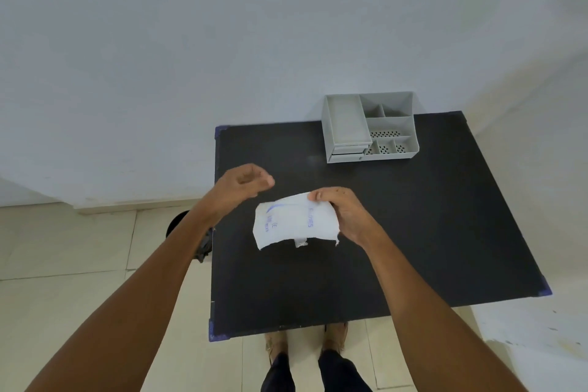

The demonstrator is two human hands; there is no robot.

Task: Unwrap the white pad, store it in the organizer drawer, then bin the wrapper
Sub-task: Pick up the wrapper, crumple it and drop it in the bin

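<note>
Head view: right hand (342, 213) pinches crinkled papery wrapper (294, 221).

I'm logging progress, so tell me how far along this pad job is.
Done: nothing finished that I can see. In hand: the right hand holds the white printed wrapper above the black table; the left hand is off it, fingers curled. No bare pad shows. Left: the organizer drawers look shut, and the bin beside the table awaits the wrapper.

organizer (369, 127) at table's (413, 232) far edge, bin (176, 223) left of table
</note>
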